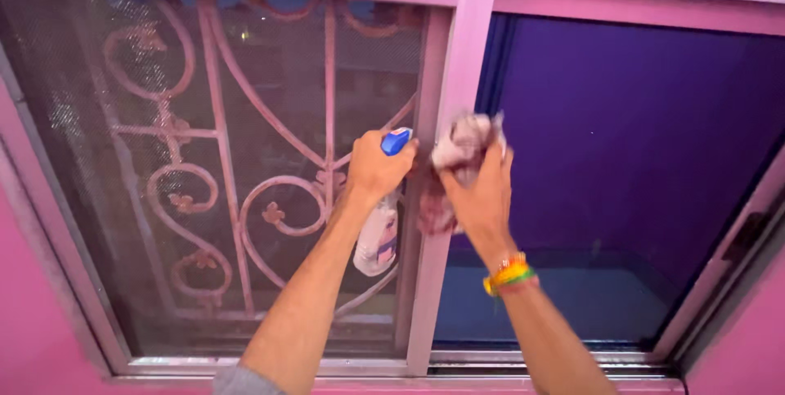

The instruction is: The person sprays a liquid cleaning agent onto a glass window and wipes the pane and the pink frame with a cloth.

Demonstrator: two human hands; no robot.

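Cloth: pinkish rag (464, 145), bunched in right hand (482, 190), pressed against window frame post (446, 199).
Left hand (374, 170): closed round spray bottle (380, 231), blue nozzle up, beside post.
Progress: wiping apparently under way; dusty mesh screen (90, 117) seemingly untouched.
Label: pale wrap on bottle body, reddish patch.

The spray bottle (379, 231) was white with a blue trigger head and a coloured label. It hung upright, head uppermost, gripped at the neck by the left hand (374, 169), just left of the window's central upright. The cloth (459, 158), crumpled, pale and mottled with dark red, was bunched in the right hand (482, 190) and pressed against that upright, one end trailing down.
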